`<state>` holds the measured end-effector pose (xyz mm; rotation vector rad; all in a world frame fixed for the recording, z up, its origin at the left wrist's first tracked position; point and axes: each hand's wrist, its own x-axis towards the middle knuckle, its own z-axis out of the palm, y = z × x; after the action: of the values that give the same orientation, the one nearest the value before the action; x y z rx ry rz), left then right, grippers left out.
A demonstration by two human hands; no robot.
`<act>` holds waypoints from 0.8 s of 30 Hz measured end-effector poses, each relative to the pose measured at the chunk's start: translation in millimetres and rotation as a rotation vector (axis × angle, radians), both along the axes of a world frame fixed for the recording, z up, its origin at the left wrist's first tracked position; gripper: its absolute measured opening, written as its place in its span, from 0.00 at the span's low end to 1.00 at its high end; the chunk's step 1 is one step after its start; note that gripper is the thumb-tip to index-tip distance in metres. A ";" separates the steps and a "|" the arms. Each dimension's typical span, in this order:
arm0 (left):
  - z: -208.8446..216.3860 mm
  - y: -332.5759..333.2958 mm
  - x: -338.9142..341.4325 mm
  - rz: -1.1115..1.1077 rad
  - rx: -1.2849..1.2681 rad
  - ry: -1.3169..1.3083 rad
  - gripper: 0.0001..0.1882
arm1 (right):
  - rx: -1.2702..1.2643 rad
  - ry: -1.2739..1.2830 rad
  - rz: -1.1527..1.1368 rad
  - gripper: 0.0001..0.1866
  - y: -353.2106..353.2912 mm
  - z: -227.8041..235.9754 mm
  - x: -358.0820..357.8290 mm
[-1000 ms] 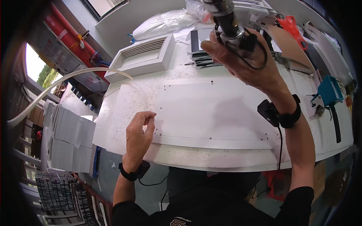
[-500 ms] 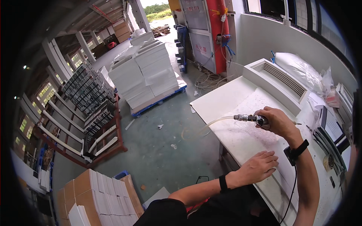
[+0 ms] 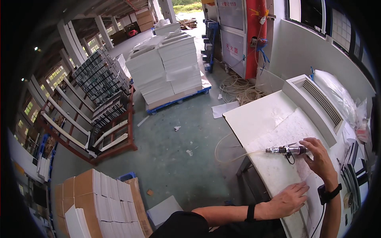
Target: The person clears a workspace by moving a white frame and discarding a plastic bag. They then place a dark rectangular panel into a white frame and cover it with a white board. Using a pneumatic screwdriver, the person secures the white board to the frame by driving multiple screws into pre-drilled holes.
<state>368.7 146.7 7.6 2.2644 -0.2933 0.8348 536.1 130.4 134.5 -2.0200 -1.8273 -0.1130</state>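
Observation:
A silver air screwdriver [image 3: 286, 150] with a lever and a small black hanging loop lies on the padded worktable. Its clear hose [image 3: 247, 154] runs off the left edge toward the floor. My right hand [image 3: 320, 158] is at the right end of the tool, thumb and fingers apart around it; the tool's tip is hidden there. On the table's near side, my left hand [image 3: 289, 200] lies flat with its fingers stretched out. Beyond my right hand stands a white frame with louvre slats [image 3: 321, 97].
The white worktable [image 3: 254, 115] borders the wall on my right. Plastic-wrapped goods [image 3: 335, 89] and dark strips [image 3: 351, 182] lie along its far right side. Coiled hose [image 3: 242, 89], a blue-based pallet of white panels [image 3: 170, 73], a red rack [image 3: 129, 137] and stacked cartons [image 3: 81, 192] stand on the floor.
My right hand has lowered the air screwdriver onto the table and loosened around its right end. My left hand stays flat on the table. The view has shifted left.

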 end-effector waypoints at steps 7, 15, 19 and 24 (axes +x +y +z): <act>8.5 -0.6 0.9 0.091 0.042 0.175 0.26 | -0.168 0.060 -0.452 0.28 -185.9 24.8 -4.1; 21.6 5.9 9.6 -0.050 0.211 0.222 0.26 | -0.133 0.143 -1.198 0.28 -443.2 -66.4 -49.4; 35.0 8.8 15.7 -0.072 0.267 0.240 0.25 | -0.014 0.253 -1.315 0.27 -410.7 -66.8 -99.1; 44.2 -3.6 28.5 -0.113 0.337 0.251 0.26 | 0.098 0.069 -1.406 0.27 -408.9 -85.0 -113.8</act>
<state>397.1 143.2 51.8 2.6041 -0.4684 0.4607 422.3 -278.6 49.5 -2.7285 -0.0629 -0.4811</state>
